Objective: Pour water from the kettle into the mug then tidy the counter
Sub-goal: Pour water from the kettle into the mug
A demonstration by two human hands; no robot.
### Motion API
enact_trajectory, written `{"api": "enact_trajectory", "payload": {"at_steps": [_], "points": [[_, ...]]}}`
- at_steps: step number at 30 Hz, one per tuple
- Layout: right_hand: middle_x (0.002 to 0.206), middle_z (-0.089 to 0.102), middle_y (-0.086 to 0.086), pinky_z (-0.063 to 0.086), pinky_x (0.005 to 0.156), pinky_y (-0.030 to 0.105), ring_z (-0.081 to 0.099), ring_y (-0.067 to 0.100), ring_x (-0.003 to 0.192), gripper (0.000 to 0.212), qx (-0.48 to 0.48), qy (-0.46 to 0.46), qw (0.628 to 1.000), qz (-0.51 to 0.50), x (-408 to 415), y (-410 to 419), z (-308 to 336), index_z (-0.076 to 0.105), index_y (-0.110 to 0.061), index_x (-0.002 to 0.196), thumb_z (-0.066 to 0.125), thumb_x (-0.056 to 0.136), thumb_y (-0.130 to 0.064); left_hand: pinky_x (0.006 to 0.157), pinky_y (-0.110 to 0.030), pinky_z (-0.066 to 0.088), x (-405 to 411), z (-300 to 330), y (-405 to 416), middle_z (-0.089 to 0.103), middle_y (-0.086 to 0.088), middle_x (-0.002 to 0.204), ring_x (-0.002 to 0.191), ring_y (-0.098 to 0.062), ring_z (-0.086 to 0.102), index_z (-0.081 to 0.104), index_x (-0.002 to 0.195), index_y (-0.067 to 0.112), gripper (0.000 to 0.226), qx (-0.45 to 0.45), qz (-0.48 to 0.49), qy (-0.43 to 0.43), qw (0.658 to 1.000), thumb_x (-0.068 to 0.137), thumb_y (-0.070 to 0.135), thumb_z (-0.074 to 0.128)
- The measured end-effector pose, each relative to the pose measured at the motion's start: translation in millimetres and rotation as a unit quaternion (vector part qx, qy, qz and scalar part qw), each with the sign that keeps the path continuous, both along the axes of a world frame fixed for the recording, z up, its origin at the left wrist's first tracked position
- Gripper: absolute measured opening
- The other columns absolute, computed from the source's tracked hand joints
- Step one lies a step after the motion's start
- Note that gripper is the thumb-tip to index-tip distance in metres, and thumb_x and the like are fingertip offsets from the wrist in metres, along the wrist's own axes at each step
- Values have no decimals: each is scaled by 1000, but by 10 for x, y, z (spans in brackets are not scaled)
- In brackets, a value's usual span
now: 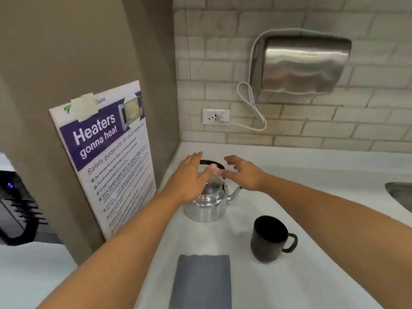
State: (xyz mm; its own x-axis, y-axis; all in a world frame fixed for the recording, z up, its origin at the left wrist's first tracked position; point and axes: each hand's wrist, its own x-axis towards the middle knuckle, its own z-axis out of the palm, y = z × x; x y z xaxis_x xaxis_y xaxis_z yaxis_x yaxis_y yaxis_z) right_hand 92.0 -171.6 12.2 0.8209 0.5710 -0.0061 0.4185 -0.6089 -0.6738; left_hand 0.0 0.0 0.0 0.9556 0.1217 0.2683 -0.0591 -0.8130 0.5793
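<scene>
A shiny metal kettle (206,205) with a black arched handle stands on the white counter (312,192), its spout pointing right. A black mug (268,238) stands upright to its front right, handle to the right. My left hand (190,177) hovers over the kettle's left side, fingers spread, hiding part of the lid. My right hand (242,172) hovers just right of the handle, above the spout, fingers apart. Neither hand grips anything.
A folded grey cloth (202,281) lies near the counter's front edge. A microwave safety poster (104,157) leans on the wall at left. A sink edge (399,192) shows at far right. A wall outlet (215,117) and a steel hand dryer (301,63) sit on the tiles.
</scene>
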Motion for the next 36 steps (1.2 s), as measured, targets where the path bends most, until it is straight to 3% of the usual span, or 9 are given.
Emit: {"api": "enact_trajectory", "payload": {"at_steps": [3,5,9,15,19,24,28,30,36], "points": [[123,60,6,41,88,28,57,24,110,53,65,16,998,-8,226,267,-125,53,-14,126,52,90,-52,115,-35,15,248,-67,99,23,-5,159,145,-18,16,23,152,15,77,-35,22,-11,999,92,64,31],[89,64,6,43,74,31,59,22,82,44,93,13,995,-20,348,444,-209,60,-9,91,46,93,-51,112,-31,17,412,-122,172,27,-4,158,144,-17,21,26,151,17,80,-51,41,-14,998,89,68,27],[53,39,0,32,55,31,38,16,52,51,143,46,988,-34,531,665,-287,34,-16,54,39,99,-39,106,-29,28,714,-239,286,48,-5,143,132,-17,41,49,139,18,60,-120,78,-40,989,97,57,31],[51,33,-1,31,51,30,34,14,50,50,194,65,976,-68,689,751,-412,30,-15,52,40,98,-30,66,-11,41,902,-509,329,71,-4,82,72,-4,59,71,84,8,51,-211,164,-100,958,101,45,39],[48,31,-6,30,51,29,33,11,47,49,225,70,970,-63,714,715,-411,29,-17,51,41,97,-29,53,-19,39,945,-594,272,50,1,51,52,-13,48,50,55,7,55,-308,193,-139,921,96,44,50],[49,35,-6,32,49,22,34,7,45,48,238,44,970,-27,648,600,-300,39,-11,56,42,99,-33,50,-37,28,943,-486,130,27,0,50,51,-20,27,32,48,23,37,-407,236,-155,869,78,32,51],[67,62,0,45,64,20,55,9,62,42,230,21,973,0,494,318,-143,68,-6,81,42,99,-34,42,-26,21,843,-406,88,24,6,46,44,-13,22,28,43,24,33,-417,250,-165,858,67,35,48],[79,69,-1,49,76,20,62,7,74,36,261,14,965,-20,376,86,-134,70,-11,86,43,99,-31,39,-20,18,757,-356,56,22,10,43,41,-9,19,28,41,24,35,-417,235,-170,861,69,32,48],[78,71,-4,50,77,23,66,9,79,37,256,-7,956,-144,-187,-861,-506,71,-16,82,45,97,-39,38,-20,15,423,-175,-24,20,10,42,41,-10,17,27,40,21,41,-400,228,-190,867,73,27,51]]}}
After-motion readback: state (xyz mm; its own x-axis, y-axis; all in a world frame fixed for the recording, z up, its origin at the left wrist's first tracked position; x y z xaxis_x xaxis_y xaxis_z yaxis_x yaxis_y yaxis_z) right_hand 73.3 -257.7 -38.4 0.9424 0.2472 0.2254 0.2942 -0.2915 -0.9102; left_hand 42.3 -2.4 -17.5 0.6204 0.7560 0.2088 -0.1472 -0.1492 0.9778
